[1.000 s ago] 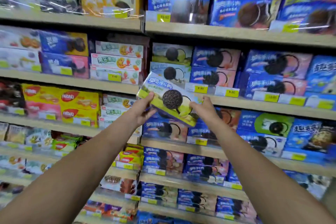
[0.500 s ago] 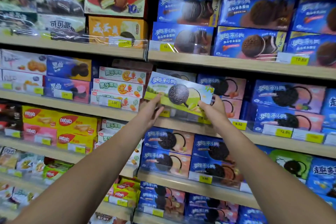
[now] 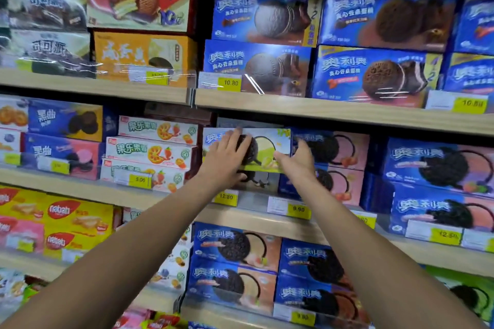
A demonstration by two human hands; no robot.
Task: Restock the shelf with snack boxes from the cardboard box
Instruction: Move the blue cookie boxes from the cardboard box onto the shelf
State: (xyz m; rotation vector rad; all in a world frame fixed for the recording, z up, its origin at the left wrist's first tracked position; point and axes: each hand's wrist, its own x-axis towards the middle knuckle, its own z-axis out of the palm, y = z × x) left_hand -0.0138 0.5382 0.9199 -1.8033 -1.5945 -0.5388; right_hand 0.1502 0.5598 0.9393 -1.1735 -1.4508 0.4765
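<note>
Head view puts the green snack box (image 3: pixel 270 147) on the middle shelf (image 3: pixel 254 218). It lies on another box (image 3: pixel 263 181) with its front toward us, and pink boxes (image 3: pixel 339 149) stand just beside it on the right. Our left hand (image 3: pixel 227 157) lies flat on the front face, fingers straight and spread over the printed cookie. Our right hand (image 3: pixel 296 160) sits at the box's lower right corner. Blur smears its fingers, so we cannot tell whether it pinches that end or merely steadies it.

We judge the box to be light, thin carton. It should be stiff along the edges and softer across the broad face, so a hard push in the middle may dent it. The glossy print looks slippery under a flat palm. The short ends seem the better hold, or pressure close to the edges. The biscuits inside are probably brittle, so sliding suits them better than knocking.

Placement looks nearly done. What remains, we think, is squaring the box with the one below and with its pink neighbours.
</note>
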